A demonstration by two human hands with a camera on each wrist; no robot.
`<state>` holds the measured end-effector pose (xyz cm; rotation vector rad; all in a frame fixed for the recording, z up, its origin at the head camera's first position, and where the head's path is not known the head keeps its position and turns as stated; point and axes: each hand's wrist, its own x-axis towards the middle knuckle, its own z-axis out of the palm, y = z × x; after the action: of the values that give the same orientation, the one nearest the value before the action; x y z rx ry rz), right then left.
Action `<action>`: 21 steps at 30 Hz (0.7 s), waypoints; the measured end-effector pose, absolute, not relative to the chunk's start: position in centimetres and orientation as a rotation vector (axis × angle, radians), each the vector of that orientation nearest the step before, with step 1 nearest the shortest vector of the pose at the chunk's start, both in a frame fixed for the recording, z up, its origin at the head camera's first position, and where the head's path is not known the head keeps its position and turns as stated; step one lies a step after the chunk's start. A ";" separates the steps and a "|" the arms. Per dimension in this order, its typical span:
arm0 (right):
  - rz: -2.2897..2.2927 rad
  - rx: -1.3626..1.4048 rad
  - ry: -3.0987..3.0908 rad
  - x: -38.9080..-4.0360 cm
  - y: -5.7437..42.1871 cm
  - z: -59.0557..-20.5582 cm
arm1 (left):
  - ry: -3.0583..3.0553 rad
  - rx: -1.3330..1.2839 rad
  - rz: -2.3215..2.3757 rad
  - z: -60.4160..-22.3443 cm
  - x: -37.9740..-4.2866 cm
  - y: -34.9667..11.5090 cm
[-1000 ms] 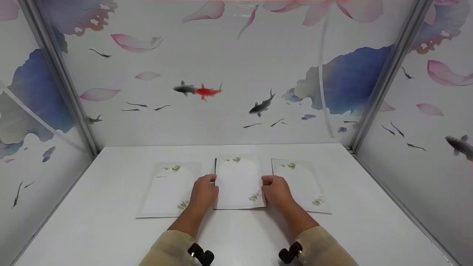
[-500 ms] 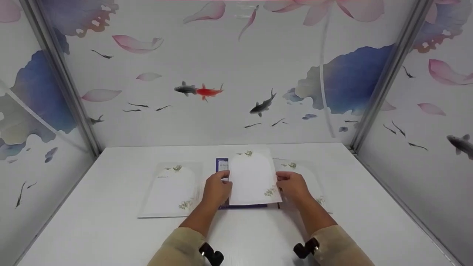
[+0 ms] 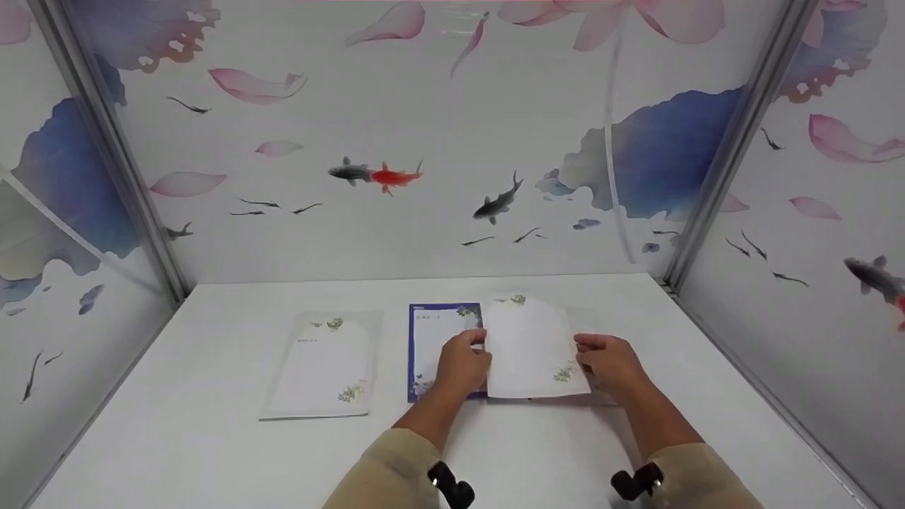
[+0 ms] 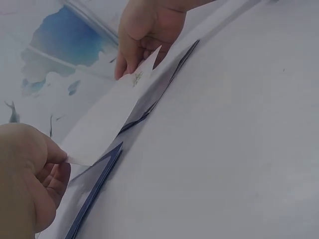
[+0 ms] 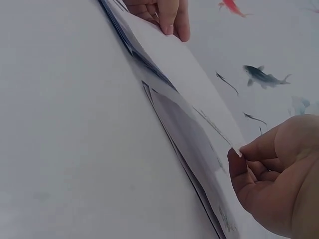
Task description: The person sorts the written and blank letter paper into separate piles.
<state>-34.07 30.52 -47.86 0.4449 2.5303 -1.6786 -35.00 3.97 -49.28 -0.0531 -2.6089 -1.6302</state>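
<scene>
A white paper sheet (image 3: pixel 532 346) with small printed green plants at its top and lower right corner is held up between both hands. My left hand (image 3: pixel 463 362) pinches its left edge, and my right hand (image 3: pixel 611 364) pinches the right edge between thumb and fingers. Beneath the left hand lies a sheet with a blue-purple border (image 3: pixel 431 353), its right part hidden by the hand and the paper. The raised sheet covers most of the right-hand stack (image 5: pixel 187 134). In the left wrist view the sheet (image 4: pixel 107 117) hangs apart from the stacks below.
Another stack of white printed paper (image 3: pixel 322 367) lies on the left of the white table (image 3: pixel 177 438). Panels painted with fish and petals (image 3: pixel 396 233) close off the back and both sides. Metal posts (image 3: pixel 152 205) stand at the back corners.
Both hands have lifted the white sheet off the middle stack and carried it right, over the right-hand stack. That uncovers the blue-purple bordered sheet in the middle.
</scene>
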 end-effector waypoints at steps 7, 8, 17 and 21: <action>-1.702 0.438 2.556 -33.3 33.9 -47.7 | -2.644 -0.023 -1.711 -49.1 -34.6 7.2; -1.697 0.440 2.564 -33.2 34.3 -47.7 | -2.647 -0.018 -1.721 -49.1 -34.5 7.5; -1.635 0.509 2.599 -32.6 36.2 -48.2 | -2.683 -0.043 -1.772 -49.2 -33.7 9.7; -1.578 0.511 2.627 -32.4 36.8 -48.4 | -2.704 -0.062 -1.777 -49.1 -33.6 10.3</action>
<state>-32.43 36.80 -48.35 0.5113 2.6272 -1.5780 -33.56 10.29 -49.12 -0.0624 -2.7036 -1.7770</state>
